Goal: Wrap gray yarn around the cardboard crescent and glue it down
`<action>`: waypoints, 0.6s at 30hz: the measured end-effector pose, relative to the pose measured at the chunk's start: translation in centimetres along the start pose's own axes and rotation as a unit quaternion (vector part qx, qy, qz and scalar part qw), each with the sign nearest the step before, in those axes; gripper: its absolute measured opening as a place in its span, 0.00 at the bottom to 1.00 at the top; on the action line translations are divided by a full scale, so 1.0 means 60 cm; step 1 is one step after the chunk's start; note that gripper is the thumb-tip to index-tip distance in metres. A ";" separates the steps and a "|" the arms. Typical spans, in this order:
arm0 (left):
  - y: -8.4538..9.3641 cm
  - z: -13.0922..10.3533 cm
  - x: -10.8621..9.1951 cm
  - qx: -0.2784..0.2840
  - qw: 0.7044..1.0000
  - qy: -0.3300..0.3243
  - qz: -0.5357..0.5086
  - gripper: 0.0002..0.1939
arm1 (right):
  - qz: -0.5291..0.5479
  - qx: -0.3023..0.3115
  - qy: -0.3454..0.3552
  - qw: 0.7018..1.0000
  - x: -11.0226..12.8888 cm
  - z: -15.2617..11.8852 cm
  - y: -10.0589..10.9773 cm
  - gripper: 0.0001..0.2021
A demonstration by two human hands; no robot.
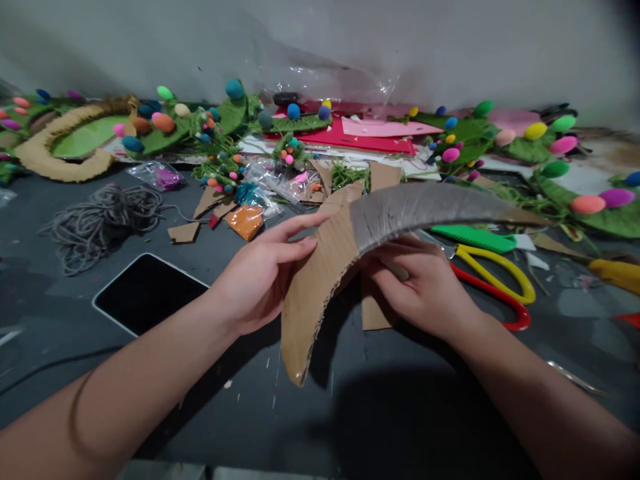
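A curved, crescent-shaped piece of cardboard [325, 267] is held up over the dark table. Its right half is wrapped closely in grey yarn [430, 205], with a bare brown tip at the far right; the left half is bare. My left hand [265, 273] grips the bare part from the left, thumb and fingers closed on it. Under the wrapped part, my right hand [420, 280] is closed against the lower edge. Its fingertips are partly hidden, so what they pinch cannot be seen. A tangled heap of grey cord [110, 220] lies at the left.
A phone [153, 293] lies left of my hands. Scissors with red and yellow handles [500, 273] and a green-handled tool [475, 238] lie to the right. Behind are cardboard scraps [184, 233], green pieces with colourful balls [230, 120], a tan ring-like shape [35, 147] and red sheets [340, 137].
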State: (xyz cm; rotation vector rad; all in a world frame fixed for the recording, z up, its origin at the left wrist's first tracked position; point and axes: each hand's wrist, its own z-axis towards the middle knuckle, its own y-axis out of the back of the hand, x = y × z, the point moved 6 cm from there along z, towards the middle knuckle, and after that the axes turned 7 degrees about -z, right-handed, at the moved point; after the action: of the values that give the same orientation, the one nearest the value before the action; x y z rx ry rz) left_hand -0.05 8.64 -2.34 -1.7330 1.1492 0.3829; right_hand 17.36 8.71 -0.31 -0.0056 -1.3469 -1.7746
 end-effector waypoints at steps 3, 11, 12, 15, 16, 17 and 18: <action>-0.001 -0.002 0.015 0.030 0.997 0.065 0.010 0.21 | 0.009 -0.026 0.005 1.000 0.001 -0.001 0.002 0.08; -0.015 -0.009 0.018 0.139 0.981 0.134 -0.007 0.11 | 0.120 -0.004 -0.141 0.983 -0.024 0.003 0.005 0.09; -0.016 -0.010 0.017 0.153 0.979 0.134 -0.013 0.09 | 0.143 0.006 -0.167 0.976 -0.029 0.004 0.004 0.10; -0.013 -0.009 0.017 0.181 0.974 0.132 -0.019 0.14 | 0.162 0.019 -0.226 0.960 -0.041 0.002 0.005 0.15; -0.010 -0.009 0.019 0.190 0.972 0.135 -0.016 0.15 | 0.155 0.021 -0.244 0.957 -0.045 0.001 0.005 0.16; -0.009 -0.010 0.021 0.203 0.969 0.141 -0.013 0.16 | 0.148 0.023 -0.260 0.954 -0.048 0.000 0.006 0.17; -0.007 -0.010 0.023 0.215 0.966 0.147 -0.010 0.15 | 0.144 0.022 -0.273 0.951 -0.050 0.000 0.007 0.18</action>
State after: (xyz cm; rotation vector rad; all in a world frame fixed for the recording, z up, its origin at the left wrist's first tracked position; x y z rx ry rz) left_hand 0.88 7.43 -2.78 -1.4419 1.3106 -0.1394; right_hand 19.45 10.57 -1.46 -0.6817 -1.6688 -1.5449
